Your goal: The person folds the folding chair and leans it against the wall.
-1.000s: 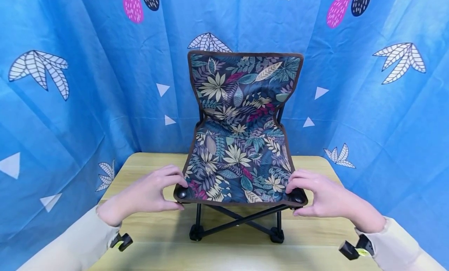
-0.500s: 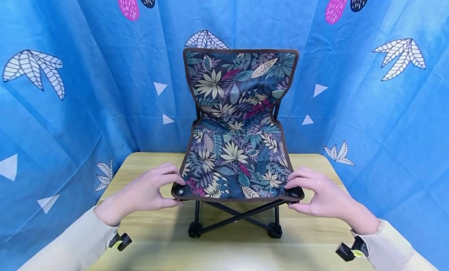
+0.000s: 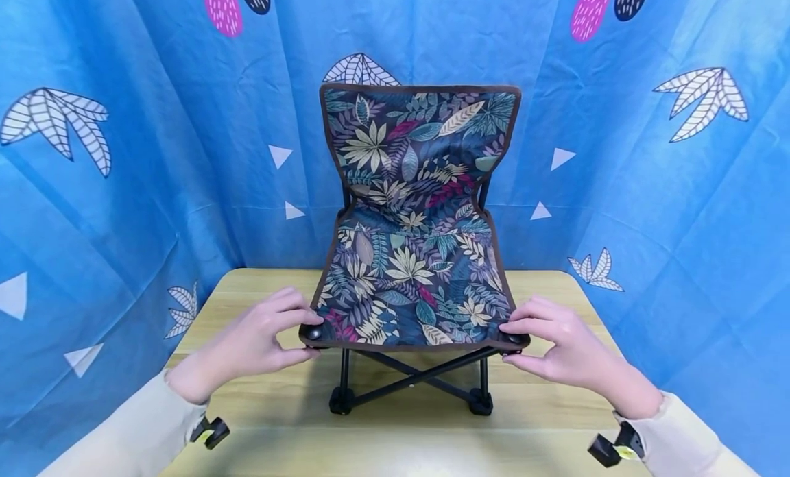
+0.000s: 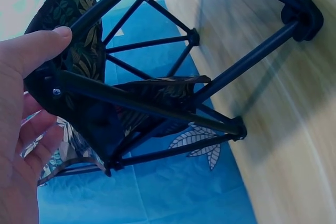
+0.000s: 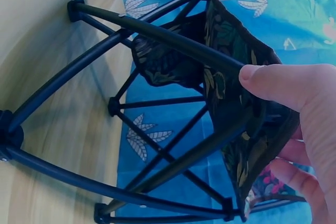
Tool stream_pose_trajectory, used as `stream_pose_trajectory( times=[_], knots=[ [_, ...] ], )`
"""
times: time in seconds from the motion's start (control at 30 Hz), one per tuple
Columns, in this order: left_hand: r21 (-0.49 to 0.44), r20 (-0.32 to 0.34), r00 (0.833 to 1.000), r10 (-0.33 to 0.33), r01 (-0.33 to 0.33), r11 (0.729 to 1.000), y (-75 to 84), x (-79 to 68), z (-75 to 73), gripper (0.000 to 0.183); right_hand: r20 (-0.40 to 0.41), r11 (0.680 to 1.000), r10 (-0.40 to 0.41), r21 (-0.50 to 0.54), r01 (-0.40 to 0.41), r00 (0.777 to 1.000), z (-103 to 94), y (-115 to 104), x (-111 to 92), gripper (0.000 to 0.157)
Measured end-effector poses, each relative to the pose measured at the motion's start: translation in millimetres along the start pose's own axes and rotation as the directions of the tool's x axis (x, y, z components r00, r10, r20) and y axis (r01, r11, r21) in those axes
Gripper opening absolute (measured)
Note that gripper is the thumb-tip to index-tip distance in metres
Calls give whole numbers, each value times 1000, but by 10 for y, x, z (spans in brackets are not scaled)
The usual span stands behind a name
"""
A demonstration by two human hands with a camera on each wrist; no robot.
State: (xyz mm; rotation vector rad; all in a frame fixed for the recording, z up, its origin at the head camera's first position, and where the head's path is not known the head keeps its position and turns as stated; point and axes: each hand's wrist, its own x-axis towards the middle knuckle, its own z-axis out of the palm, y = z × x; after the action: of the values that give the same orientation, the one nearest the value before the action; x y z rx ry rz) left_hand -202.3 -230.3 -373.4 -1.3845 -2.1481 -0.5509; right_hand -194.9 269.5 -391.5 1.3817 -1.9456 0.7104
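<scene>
A folding chair [image 3: 410,264] with dark leaf-print fabric and black crossed tube legs stands unfolded and upright, its backrest away from me. At the front left seat corner, my left hand [image 3: 259,336] pinches the edge, fingers above and thumb below. My right hand [image 3: 561,340] grips the front right corner in the same manner. From underneath, the left wrist view shows the left thumb [image 4: 47,45] against a black tube [image 4: 142,100]. In the right wrist view the right thumb [image 5: 273,80] lies against another tube [image 5: 168,40]. The chair's rear feet are hidden in the head view.
The chair stands on a light wood-grain table [image 3: 420,443] with rounded far corners. Close behind and on both sides hangs a blue patterned curtain [image 3: 185,120]. Each wrist carries a small black device, one at the left cuff [image 3: 210,432].
The chair has shifted slightly away from me and to the left, with both hands moving along at its front corners. The head view has also turned a little.
</scene>
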Motion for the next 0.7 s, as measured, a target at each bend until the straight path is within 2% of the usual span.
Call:
stream_pose_trajectory(
  times=[0.27, 0.53, 0.7],
  knots=[
    [11, -24, 1000, -3, 3, 1000, 18, -29, 25, 53, 97, 994, 109, -16, -108, 989, -62, -49, -37, 37],
    [12, -39, 999, -11, 11, 1000, 19, -30, 40, 52, 8, 1000, 29, 8, -29, 1000, -8, -22, -40, 32],
    [14, -47, 999, -13, 13, 1000, 20, -33, 49, 52, -15, 1000, 26, 17, -25, 1000, 14, -16, -72, 33]
  ],
)
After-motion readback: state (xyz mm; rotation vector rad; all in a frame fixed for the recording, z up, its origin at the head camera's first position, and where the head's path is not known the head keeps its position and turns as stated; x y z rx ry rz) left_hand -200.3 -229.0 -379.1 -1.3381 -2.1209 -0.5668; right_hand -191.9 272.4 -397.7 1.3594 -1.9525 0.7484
